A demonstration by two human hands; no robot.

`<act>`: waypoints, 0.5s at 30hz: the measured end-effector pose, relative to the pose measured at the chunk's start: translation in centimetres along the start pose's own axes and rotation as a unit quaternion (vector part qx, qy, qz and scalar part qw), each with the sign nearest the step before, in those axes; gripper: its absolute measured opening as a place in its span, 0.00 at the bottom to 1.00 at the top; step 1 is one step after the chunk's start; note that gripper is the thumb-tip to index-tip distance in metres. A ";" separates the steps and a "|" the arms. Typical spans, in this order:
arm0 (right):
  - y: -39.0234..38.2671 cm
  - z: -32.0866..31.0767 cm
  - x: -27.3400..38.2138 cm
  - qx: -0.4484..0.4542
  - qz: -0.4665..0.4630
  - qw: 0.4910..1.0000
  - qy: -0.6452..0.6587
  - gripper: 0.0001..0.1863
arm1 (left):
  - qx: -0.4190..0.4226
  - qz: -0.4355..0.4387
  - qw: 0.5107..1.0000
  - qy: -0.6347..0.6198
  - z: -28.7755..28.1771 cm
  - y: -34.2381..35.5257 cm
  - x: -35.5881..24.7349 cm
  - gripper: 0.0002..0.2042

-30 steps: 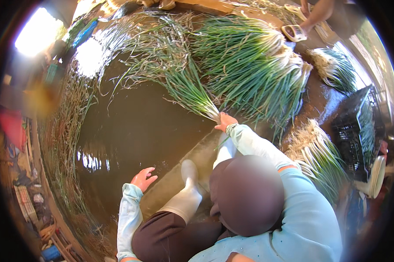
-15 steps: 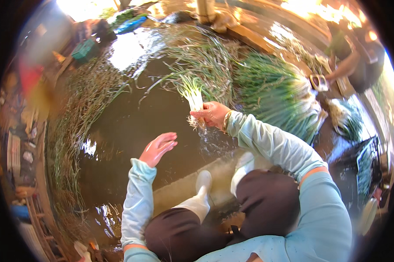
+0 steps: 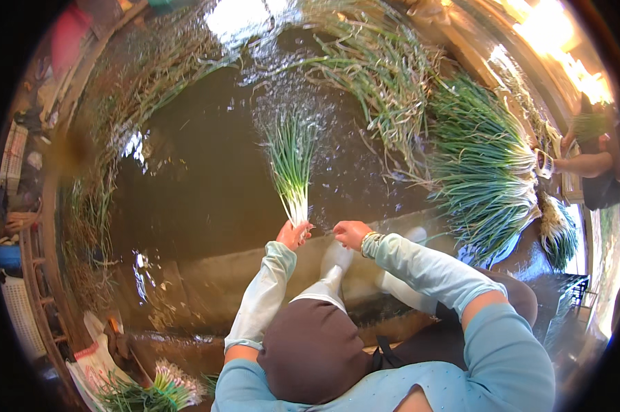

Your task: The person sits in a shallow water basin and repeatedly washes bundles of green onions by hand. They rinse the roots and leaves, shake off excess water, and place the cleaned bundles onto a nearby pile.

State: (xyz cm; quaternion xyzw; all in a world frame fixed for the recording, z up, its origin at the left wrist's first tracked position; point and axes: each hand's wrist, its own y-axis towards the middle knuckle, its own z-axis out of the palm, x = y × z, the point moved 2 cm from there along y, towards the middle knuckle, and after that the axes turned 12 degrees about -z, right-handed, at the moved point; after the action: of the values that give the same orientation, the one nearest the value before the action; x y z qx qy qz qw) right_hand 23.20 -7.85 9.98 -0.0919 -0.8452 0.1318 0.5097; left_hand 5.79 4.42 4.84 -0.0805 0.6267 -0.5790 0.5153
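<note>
My left hand (image 3: 292, 235) is closed round the white root end of a bunch of green onions (image 3: 295, 180). The green leaves point away from me over the brown water (image 3: 207, 158), and the water ripples around their tips. My right hand (image 3: 352, 235) hovers just to the right of the roots, apart from the bunch. Its fingers are curled together; whatever might be between them is too small to make out. Both forearms wear pale sleeves.
A large pile of green onions (image 3: 485, 172) lies at the right, near another person's arm (image 3: 588, 165). Loose leaves (image 3: 385, 75) float along the far and left edges. More onions (image 3: 162, 388) lie at the lower left. My white boots (image 3: 336, 264) stand by a submerged ledge (image 3: 220, 264).
The bunch has passed from my right hand to my left and now has its leaves pointing away. My right hand has come nearer to me, its fingers curled. The view has shifted.
</note>
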 end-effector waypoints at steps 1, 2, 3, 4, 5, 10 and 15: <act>-0.1 0.9 -1.0 -0.033 -0.026 0.999 0.001 0.12 | 0.012 0.031 0.999 -0.005 -0.4 0.6 1.7 0.15; -0.2 1.6 -1.7 -0.052 -0.020 0.998 0.002 0.11 | 0.003 0.037 0.999 -0.001 -0.4 1.0 3.3 0.16; 0.4 1.9 -2.0 -0.071 -0.069 0.995 0.004 0.13 | -0.005 0.045 0.999 0.002 -0.3 1.3 4.7 0.17; 1.0 2.0 -1.9 -0.119 -0.128 0.984 -0.033 0.14 | -0.008 0.041 0.999 -0.026 0.1 1.5 5.8 0.18; 1.8 2.1 -1.7 -0.152 -0.162 0.973 -0.069 0.15 | -0.012 0.040 0.998 -0.053 0.5 1.6 6.5 0.18; 6.5 3.0 -0.2 -0.191 -0.166 0.958 -0.138 0.16 | 0.013 0.049 0.989 -0.142 2.3 1.3 7.7 0.14; 8.4 4.5 0.1 -0.173 -0.134 0.946 -0.238 0.06 | 0.018 0.036 0.990 -0.137 3.0 0.0 8.0 0.13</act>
State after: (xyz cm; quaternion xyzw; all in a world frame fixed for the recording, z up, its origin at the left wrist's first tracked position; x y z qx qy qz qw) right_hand 19.33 -0.43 5.42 -0.0306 -0.9563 -0.0680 0.2826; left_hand 4.31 -3.07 1.01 -0.1275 0.5422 -0.5550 0.6179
